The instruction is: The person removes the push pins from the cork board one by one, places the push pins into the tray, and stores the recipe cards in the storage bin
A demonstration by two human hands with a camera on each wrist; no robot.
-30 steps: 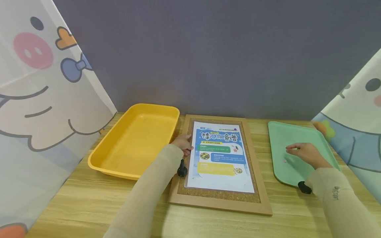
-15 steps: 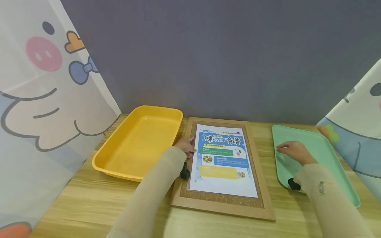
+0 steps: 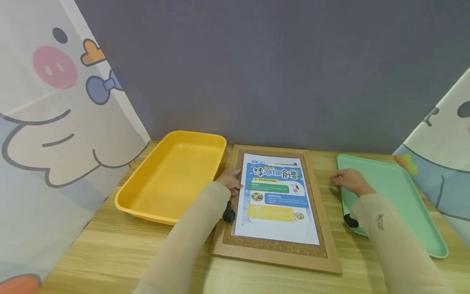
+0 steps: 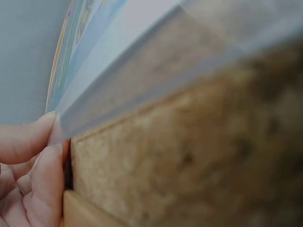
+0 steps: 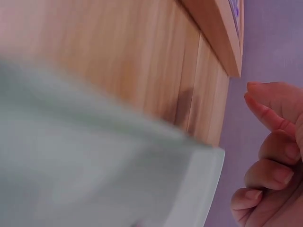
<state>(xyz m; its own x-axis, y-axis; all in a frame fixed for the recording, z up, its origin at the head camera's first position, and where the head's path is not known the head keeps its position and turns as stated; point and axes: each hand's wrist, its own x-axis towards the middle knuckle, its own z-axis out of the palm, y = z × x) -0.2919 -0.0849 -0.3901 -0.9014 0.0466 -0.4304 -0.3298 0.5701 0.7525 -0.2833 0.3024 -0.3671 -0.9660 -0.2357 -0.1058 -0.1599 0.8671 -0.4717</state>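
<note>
A printed poster (image 3: pixel 277 200) in a clear plastic sleeve (image 4: pixel 142 97) lies on a cork board (image 3: pixel 275 265) with a wooden frame. A purple pushpin (image 3: pixel 295 164) sits at the poster's top right corner. My left hand (image 3: pixel 229 182) pinches the sleeve's left edge between thumb and finger, over the frame's left side. My right hand (image 3: pixel 350 181) is above the left rim of the green tray (image 3: pixel 396 192), its thumb and index fingertips together and the other fingers curled. I cannot tell whether something small is hidden between those fingertips.
A deep yellow tray (image 3: pixel 172 175) stands left of the board. Wooden tabletop (image 3: pixel 110 249) runs in front. A grey panel (image 3: pixel 257 73) closes off the back, with cartoon-printed panels (image 3: pixel 55 134) at both sides. In the tray, a small purplish thing (image 5: pixel 137 223) peeks in at the right wrist view's bottom edge.
My right hand has moved left from over the middle of the green tray to its left rim, towards the board. My left hand keeps its place at the poster's edge. The head view has shifted slightly.
</note>
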